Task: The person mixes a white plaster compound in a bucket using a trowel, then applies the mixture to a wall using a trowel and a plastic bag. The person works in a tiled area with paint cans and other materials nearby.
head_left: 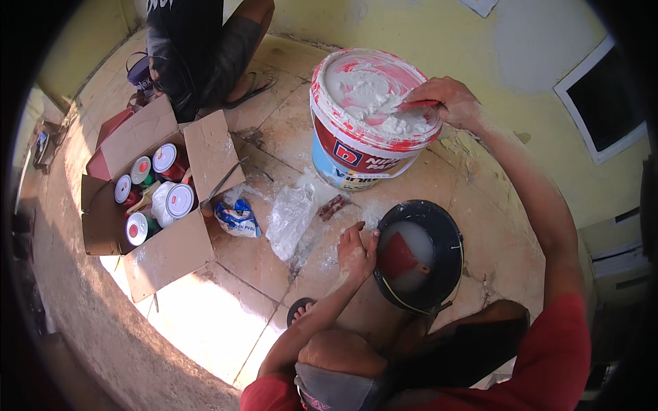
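Evidently, the white paste (377,103) on the pail (327,152) lay just left of the fingers of the right hand (449,101), the nearer one, which were clamped on a red scraper (419,105) stretching leftward from them. The left hand (358,253) had its fingers slightly parted, touching the black bucket (444,229) to their right.

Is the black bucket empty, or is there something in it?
Not empty: the black bucket holds cloudy liquid and a flat red piece. How deep the liquid goes, I cannot tell.
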Motion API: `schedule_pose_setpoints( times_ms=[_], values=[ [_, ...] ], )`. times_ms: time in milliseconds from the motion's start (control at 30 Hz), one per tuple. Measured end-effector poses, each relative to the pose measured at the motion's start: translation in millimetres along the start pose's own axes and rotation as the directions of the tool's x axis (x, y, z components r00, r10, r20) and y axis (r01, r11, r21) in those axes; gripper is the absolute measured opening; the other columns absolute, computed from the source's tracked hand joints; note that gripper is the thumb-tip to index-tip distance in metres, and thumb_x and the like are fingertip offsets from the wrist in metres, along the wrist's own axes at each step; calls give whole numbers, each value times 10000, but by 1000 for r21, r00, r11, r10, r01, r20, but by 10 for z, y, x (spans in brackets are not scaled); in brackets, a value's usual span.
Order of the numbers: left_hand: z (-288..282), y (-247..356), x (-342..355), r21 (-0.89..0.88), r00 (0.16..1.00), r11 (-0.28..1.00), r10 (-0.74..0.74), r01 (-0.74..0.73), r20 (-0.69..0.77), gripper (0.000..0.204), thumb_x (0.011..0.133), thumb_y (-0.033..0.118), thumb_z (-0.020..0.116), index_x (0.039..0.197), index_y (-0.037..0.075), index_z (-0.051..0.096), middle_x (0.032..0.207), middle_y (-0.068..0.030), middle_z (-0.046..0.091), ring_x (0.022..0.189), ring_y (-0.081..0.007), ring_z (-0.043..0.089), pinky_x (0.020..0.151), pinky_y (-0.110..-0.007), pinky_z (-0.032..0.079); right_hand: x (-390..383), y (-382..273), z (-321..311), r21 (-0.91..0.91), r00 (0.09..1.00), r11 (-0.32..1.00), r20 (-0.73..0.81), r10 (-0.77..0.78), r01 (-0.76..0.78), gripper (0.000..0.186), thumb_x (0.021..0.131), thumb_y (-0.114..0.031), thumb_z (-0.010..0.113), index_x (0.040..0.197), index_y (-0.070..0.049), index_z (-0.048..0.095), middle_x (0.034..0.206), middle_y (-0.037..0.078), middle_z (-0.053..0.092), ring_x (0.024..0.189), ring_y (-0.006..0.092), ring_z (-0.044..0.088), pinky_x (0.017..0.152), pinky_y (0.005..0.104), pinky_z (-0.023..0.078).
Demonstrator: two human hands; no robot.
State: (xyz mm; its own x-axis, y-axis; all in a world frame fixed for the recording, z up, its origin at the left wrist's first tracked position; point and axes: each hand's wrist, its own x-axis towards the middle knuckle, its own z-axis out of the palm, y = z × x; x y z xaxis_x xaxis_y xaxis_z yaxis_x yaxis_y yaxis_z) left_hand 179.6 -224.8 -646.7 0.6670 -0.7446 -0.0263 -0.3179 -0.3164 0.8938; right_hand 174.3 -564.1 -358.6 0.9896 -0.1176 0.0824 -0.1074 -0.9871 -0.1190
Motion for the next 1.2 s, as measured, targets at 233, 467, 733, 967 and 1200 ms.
schedule_pose_setpoints(
  times_ms=[233, 467, 733, 967, 1200],
  values=[
    [-1000, -1141, 447, 528, 942, 835, 36, 155, -333, 1114, 777, 426, 875, 1614, 43, 247, 1454, -187, 509, 1382, -391, 459, 1160, -553, 330, -79, -191, 333, 221, 959, 964, -209, 192, -145, 563, 759, 163, 530, 1220, -73, 751, 1186, 184, 736, 1155, 333, 689, 1010, 390, 565],
    [-1004, -1694, 681, 415, 978, 900, -49, 131, -204, 883, 762, 97, 811, 1548, 83, 410, 1274, -166, 636, 1265, -380, 571, 1081, -499, 439, -103, -108, 476, 201, 935, 970, -297, 195, -138, 532, 801, 167, 534, 1222, -76, 751, 1220, 156, 744, 1142, 306, 703, 1008, 379, 558],
    [-1672, -893, 844, -270, 979, 949, 118, -161, -168, 368, 886, 16, 654, 1254, 6, 658, 1149, -132, 724, 1088, -237, 683, 967, -336, 521, -183, -40, 560, 212, 909, 968, -362, 206, -135, 486, 843, 149, 549, 1222, -83, 746, 1216, 148, 746, 1146, 309, 702, 1020, 380, 544],
    [-2392, 345, 1322, -664, 974, 713, 185, -225, -131, 316, 1009, 82, 671, 1309, 16, 599, 1212, -61, 695, 1084, -122, 647, 967, -283, 518, -205, -147, 578, 265, 885, 959, -417, 207, -100, 528, 761, 132, 540, 1196, -80, 750, 1188, 161, 745, 1109, 337, 702, 986, 404, 561],
    [-2766, 2209, 2087, -456, 913, 800, 399, -389, -78, 258, 997, 31, 581, 1230, -29, 674, 1090, -96, 747, 972, -140, 720, 843, -290, 581, -296, -2, 629, 245, 858, 957, -447, 255, -157, 517, 757, 91, 561, 1192, -111, 753, 1186, 120, 749, 1123, 337, 690, 988, 417, 554]
  ],
)
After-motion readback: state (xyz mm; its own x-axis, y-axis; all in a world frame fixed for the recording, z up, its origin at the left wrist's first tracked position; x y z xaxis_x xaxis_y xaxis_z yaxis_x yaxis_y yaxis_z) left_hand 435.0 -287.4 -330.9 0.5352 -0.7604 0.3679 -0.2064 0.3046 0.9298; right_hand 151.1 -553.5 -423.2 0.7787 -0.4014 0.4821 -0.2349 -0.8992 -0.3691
